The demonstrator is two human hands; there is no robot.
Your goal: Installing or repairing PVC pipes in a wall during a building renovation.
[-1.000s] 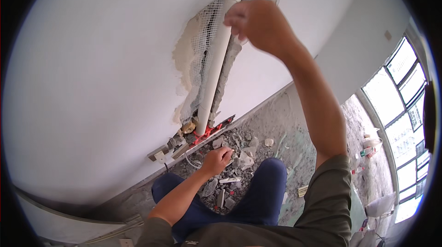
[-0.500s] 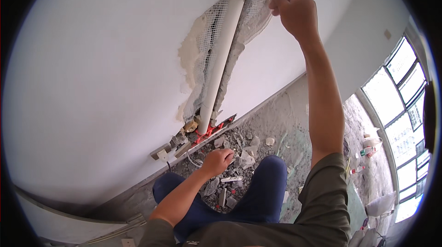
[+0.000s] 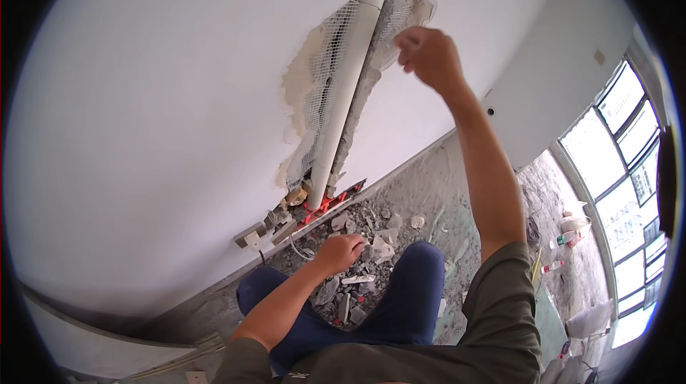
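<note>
A rough grey floor (image 3: pixel 429 178), streaked with pale green, runs across the lower middle and right. Broken rubble (image 3: pixel 384 248) lies scattered at its centre, grey and white chunks with a long white shard (image 3: pixel 359 279) among them. A pale lump (image 3: pixel 417 222) sits just beside. Far right lie a red-marked bottle (image 3: pixel 553 267) and a whitish bag (image 3: pixel 592 320); lower left, long pale strips (image 3: pixel 187 360).

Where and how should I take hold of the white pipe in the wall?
Probably best around the middle of the pipe, coming from the right, where the right hand is. There it looks straight and round, below the thin dark band and above the red pieces; mesh crowds its left side.
</note>
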